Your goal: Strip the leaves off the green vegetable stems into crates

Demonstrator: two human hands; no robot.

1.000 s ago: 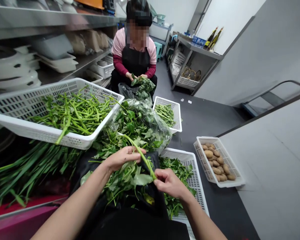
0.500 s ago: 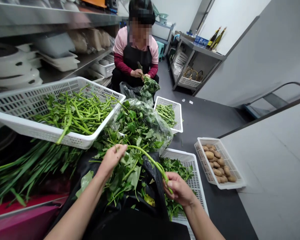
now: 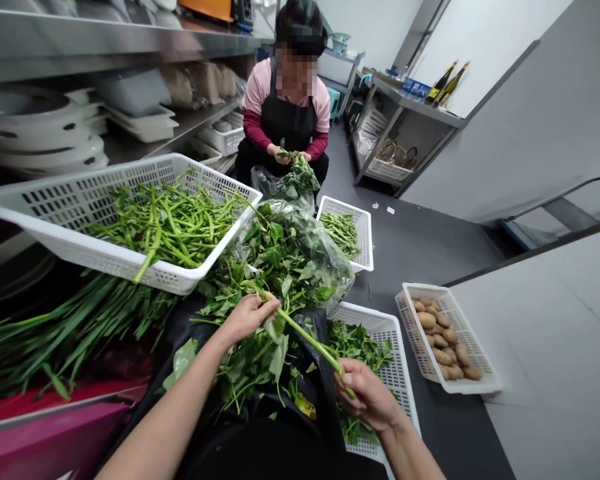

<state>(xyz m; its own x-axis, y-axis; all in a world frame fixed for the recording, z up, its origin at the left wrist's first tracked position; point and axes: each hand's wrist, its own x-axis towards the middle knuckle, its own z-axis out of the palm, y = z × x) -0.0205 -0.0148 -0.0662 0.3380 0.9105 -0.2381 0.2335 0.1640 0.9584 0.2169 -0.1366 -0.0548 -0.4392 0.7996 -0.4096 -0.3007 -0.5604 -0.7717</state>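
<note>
A long green vegetable stem (image 3: 307,337) stretches nearly straight between my two hands, above my lap. My left hand (image 3: 253,315) pinches its upper part, and my right hand (image 3: 365,392) is closed around its thick lower end. Beneath the stem, loose leafy greens (image 3: 267,367) lie on black cloth, with one yellow leaf (image 3: 305,405) among them. A larger heap of leafy greens (image 3: 275,257) spills from a clear plastic bag (image 3: 337,257) just beyond my left hand. To the left, a white basket (image 3: 190,280) holds stripped green stems (image 3: 175,223); by my right hand, another white basket (image 3: 397,333) holds leaves.
A co-worker (image 3: 290,120) squats opposite, both hands on greens. A small basket (image 3: 365,247) of green stems stands near them. Potatoes (image 3: 443,340) fill a basket at right, by the wall. Long green leaves (image 3: 80,327) lie at left, below a shelf (image 3: 105,53) of dishes.
My left hand has slid along the stem, closer to my right hand, and the stem has gone from curved to nearly straight. The co-worker's hands have lowered slightly. The view has shifted a little.
</note>
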